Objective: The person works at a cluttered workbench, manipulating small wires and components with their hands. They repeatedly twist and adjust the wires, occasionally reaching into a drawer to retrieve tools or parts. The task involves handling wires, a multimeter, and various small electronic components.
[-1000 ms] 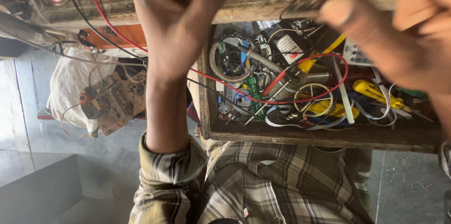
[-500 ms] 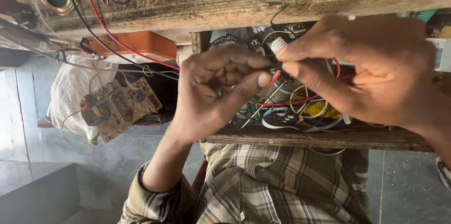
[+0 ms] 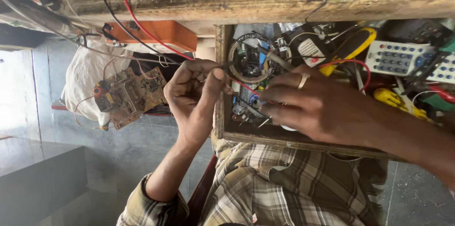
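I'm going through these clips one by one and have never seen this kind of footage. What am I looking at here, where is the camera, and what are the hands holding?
There is no machine here: a person works with two bare hands, filmed by a camera worn on the head and looking down, so you see a checked shirt at the bottom. The left hand pinches a thin red wire between its fingertips. The right hand, with a ring on one finger, reaches into an open wooden drawer and seems to grip the same wire; its fingertips hide exactly what they touch. The drawer holds coils of wire, small parts, yellow-handled tools and a pale remote control. To the left a brown circuit board lies against a white bag.
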